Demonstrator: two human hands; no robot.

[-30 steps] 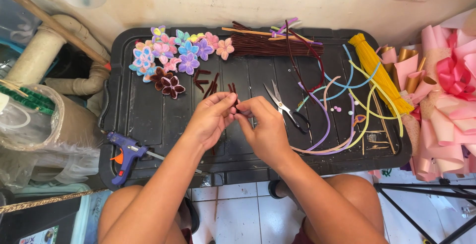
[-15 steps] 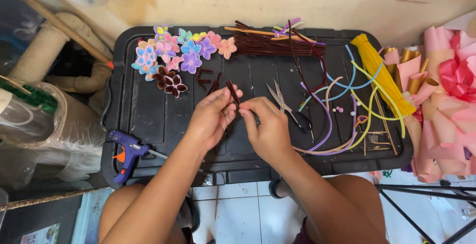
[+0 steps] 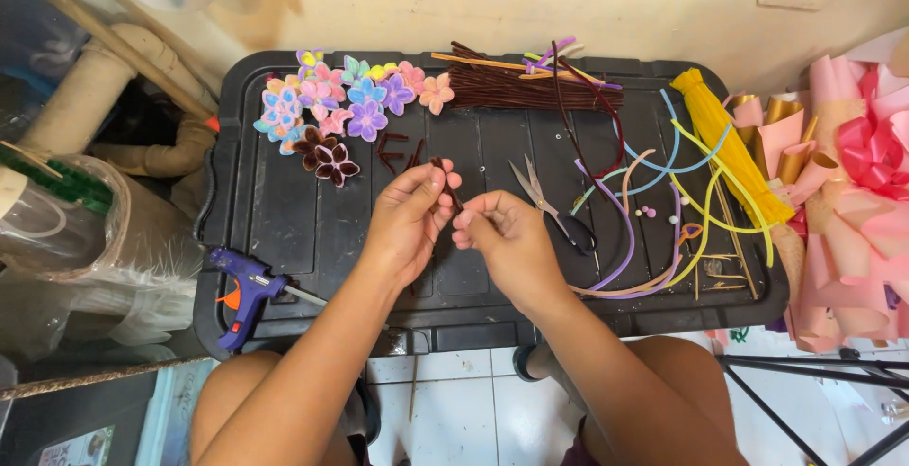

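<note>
Over a black lid (image 3: 284,220) that serves as our tabletop, we see two bare hands meet at the centre. The left hand (image 3: 407,215) pinches a dark brown pipe cleaner (image 3: 449,187) between thumb and fingers (image 3: 437,180); the piece rises just above those fingertips and slants down toward the right hand (image 3: 502,239). The right hand's fingers (image 3: 471,224) are curled and pressed together on the lower end of the same piece, just beside the left thumb. How firmly they grip, we cannot tell.

Beyond the fingers, toward the wall, lies a bundle of brown pipe cleaners (image 3: 530,92). Up and to the left of the left hand sits a cluster of small pipe-cleaner flowers (image 3: 350,97) in pink, blue, purple and peach, with one dark flower (image 3: 333,161) nearest the fingers. Scissors (image 3: 549,206) lie just right of the right hand, open-bladed. Farther right, loose coloured stems (image 3: 653,210) curl beside a yellow bundle (image 3: 729,144). A blue glue gun (image 3: 244,286) rests at the lid's near left edge, well apart from both hands. Pink wrapping paper (image 3: 852,201) crowds the right side.
</note>
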